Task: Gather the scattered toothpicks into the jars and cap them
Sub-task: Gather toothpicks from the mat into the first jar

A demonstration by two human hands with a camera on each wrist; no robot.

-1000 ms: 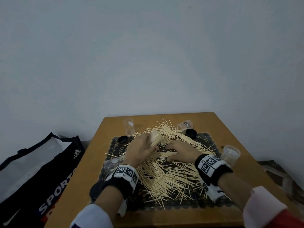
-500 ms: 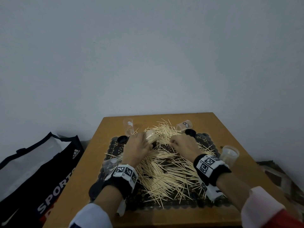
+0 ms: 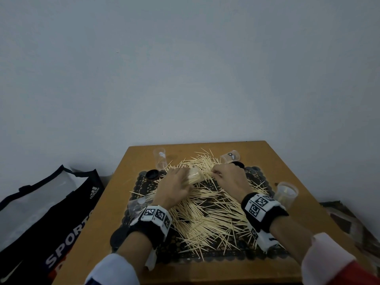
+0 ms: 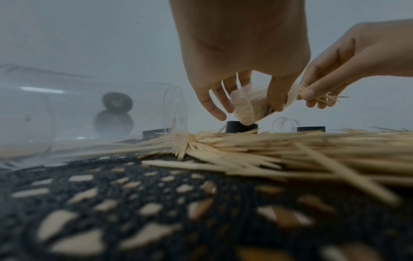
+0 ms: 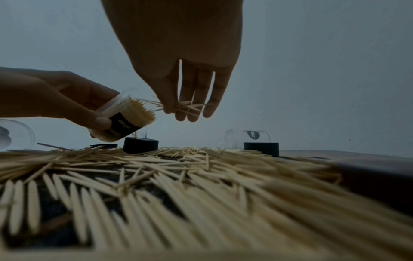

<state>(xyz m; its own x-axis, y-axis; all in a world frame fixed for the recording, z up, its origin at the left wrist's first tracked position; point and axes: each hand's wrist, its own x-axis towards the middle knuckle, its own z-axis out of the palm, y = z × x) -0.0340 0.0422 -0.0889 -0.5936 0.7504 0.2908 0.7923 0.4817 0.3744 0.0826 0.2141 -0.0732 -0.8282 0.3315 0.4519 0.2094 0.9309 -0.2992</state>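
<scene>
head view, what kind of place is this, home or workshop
Probably a room at home, though that is a guess: a small wooden table pushed against a plain wall, a black lace mat on it, and a sports shopping bag on the floor beside it.

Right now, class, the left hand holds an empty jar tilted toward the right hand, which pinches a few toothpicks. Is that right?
Not quite. The jar in the left hand is not empty: the right wrist view shows it packed with toothpicks. The rest stands: it tilts toward the right hand, which pinches a few toothpicks.
</scene>
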